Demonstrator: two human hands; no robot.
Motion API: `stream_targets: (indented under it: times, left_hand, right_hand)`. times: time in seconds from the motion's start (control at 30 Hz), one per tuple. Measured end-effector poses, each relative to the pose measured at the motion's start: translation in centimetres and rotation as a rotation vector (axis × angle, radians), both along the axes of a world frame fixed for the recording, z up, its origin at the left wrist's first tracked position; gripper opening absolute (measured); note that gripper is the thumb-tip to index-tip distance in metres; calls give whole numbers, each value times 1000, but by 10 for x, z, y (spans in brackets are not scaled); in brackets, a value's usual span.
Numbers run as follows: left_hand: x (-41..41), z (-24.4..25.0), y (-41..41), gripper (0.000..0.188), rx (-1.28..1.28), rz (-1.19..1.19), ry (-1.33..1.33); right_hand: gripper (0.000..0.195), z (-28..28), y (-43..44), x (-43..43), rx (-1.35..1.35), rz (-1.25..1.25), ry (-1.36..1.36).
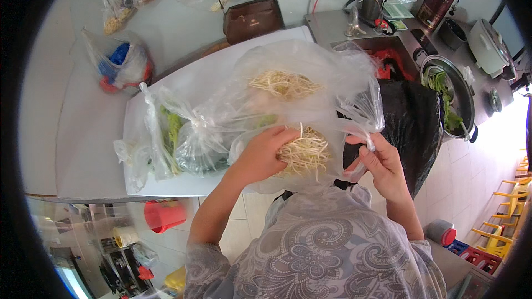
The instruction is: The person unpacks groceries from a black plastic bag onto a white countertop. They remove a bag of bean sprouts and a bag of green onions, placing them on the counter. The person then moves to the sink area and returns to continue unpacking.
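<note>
My left hand [266, 153] grips a clump of bean sprouts [305, 152] at the near side of the white tabletop. My right hand [380, 162] pinches the gathered edge of a clear plastic bag [355, 131] between thumb and fingers. Farther back, a second heap of bean sprouts [286, 84] lies in a large translucent plastic bag [266, 60]. To the left of my left hand are a knotted clear bag [201, 149] with dark green contents and a bag of leafy greens [170, 133].
A black plastic bag [409, 128] hangs over the counter edge on the right. Beyond it are a steel sink [399, 45] and a pan [467, 95] holding greens. A brown handbag [253, 18] hangs at the wall. Behind stand a red bucket [166, 215] and yellow chairs [494, 238].
</note>
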State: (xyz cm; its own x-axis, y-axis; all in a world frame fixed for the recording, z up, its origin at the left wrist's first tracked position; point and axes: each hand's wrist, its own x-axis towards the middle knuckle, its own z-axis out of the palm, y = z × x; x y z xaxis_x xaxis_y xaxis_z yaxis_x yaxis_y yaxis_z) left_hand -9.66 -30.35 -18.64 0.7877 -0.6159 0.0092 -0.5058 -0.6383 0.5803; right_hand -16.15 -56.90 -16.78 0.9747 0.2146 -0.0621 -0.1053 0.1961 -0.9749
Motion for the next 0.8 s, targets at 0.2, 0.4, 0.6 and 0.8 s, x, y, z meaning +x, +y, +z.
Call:
stream_targets:
  times: [0.2,0.4,0.6,0.8]
  left_hand:
    - [9,31,8,51,-181,-51,184]
    - [10,57,21,50,-495,-67,453]
    - [27,98,11,33,-560,-144,320]
    - [45,114,9,55,-798,-72,671]
  right_hand:
    - [26,1,5,8,27,-17,-21]
    - [30,16,-9,13,-690,191,-349]
    - [53,48,-17,0,-1051,-295,-458]
    - [40,31,5,31,-1017,-289,-593]
